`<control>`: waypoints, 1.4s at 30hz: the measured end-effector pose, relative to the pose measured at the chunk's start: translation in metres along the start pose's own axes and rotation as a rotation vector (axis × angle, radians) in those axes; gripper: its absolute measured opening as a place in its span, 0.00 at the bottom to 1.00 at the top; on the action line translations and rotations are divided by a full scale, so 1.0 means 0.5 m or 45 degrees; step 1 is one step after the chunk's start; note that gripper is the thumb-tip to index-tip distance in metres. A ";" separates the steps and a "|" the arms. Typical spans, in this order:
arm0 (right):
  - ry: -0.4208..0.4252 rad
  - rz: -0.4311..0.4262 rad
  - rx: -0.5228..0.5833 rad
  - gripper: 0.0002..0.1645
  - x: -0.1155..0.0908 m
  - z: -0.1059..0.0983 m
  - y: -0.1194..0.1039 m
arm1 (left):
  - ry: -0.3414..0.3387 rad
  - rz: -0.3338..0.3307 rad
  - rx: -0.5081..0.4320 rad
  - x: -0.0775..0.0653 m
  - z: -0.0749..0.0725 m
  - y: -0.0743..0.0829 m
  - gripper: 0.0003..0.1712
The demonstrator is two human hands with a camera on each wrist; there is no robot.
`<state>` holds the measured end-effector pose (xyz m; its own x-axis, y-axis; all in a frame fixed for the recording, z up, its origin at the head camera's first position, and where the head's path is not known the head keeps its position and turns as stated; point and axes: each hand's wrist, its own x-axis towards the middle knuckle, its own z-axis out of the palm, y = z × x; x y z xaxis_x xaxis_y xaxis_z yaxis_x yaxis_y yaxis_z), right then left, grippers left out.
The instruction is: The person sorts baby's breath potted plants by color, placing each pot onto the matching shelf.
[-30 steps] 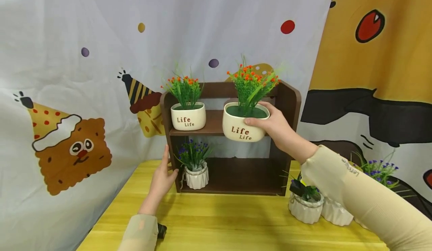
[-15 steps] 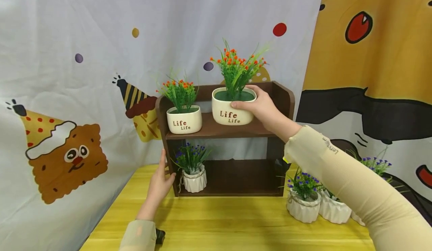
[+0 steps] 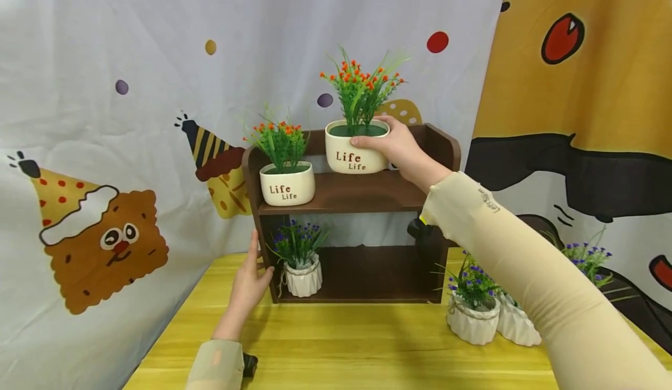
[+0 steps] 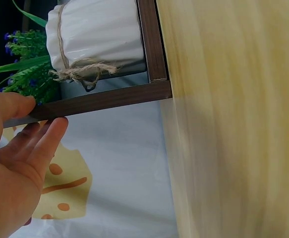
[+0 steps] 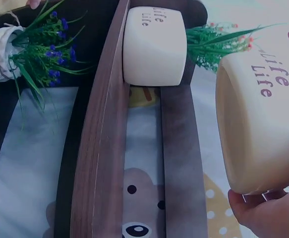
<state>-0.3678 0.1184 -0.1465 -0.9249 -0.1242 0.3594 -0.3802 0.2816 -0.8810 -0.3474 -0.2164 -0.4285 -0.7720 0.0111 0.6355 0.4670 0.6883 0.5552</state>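
My right hand (image 3: 403, 148) grips a cream oval flowerpot (image 3: 350, 160) marked "Life", with orange artificial flowers, thumb on its front. It hangs above the upper board of a dark brown two-tier shelf (image 3: 357, 193); its underside (image 5: 238, 129) shows in the right wrist view. A matching flowerpot (image 3: 287, 187) stands at the left end of that board. My left hand (image 3: 249, 282) holds the shelf's left side panel (image 4: 99, 100), thumb inside and fingers outside. Beside it, a white ribbed pot (image 3: 303, 278) with blue-purple flowers and twine stands on the lower board.
Several white ribbed pots (image 3: 474, 323) with purple flowers stand on the yellow wooden table (image 3: 336, 343) right of the shelf, partly behind my right sleeve (image 3: 514, 256). A cartoon-printed curtain (image 3: 367, 17) hangs behind the shelf.
My right hand has carried the held flowerpot up, to the left and toward the shelf. The left hand stays at the side panel. The head view has shifted slightly.
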 end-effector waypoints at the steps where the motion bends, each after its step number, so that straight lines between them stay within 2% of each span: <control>1: -0.002 -0.001 -0.002 0.53 0.004 0.001 0.001 | -0.002 0.002 -0.001 0.001 -0.001 0.001 0.61; 14: -0.090 0.065 0.018 0.52 0.032 0.023 0.030 | -0.029 -0.039 0.007 0.001 -0.005 0.013 0.60; 19: -0.089 0.089 0.014 0.52 0.037 0.031 0.048 | -0.037 -0.045 0.012 -0.002 -0.005 0.014 0.61; 30: -0.106 0.069 0.043 0.48 0.050 0.041 0.067 | -0.038 -0.066 0.006 -0.002 -0.009 0.014 0.61; 42: -0.172 0.138 0.067 0.53 0.055 0.060 0.100 | -0.034 -0.057 0.018 -0.003 -0.007 0.012 0.61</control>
<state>-0.4119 0.1006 -0.1901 -0.9495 -0.2237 0.2200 -0.2742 0.2506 -0.9284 -0.3418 -0.2148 -0.4243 -0.8034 -0.0011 0.5955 0.4255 0.6985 0.5753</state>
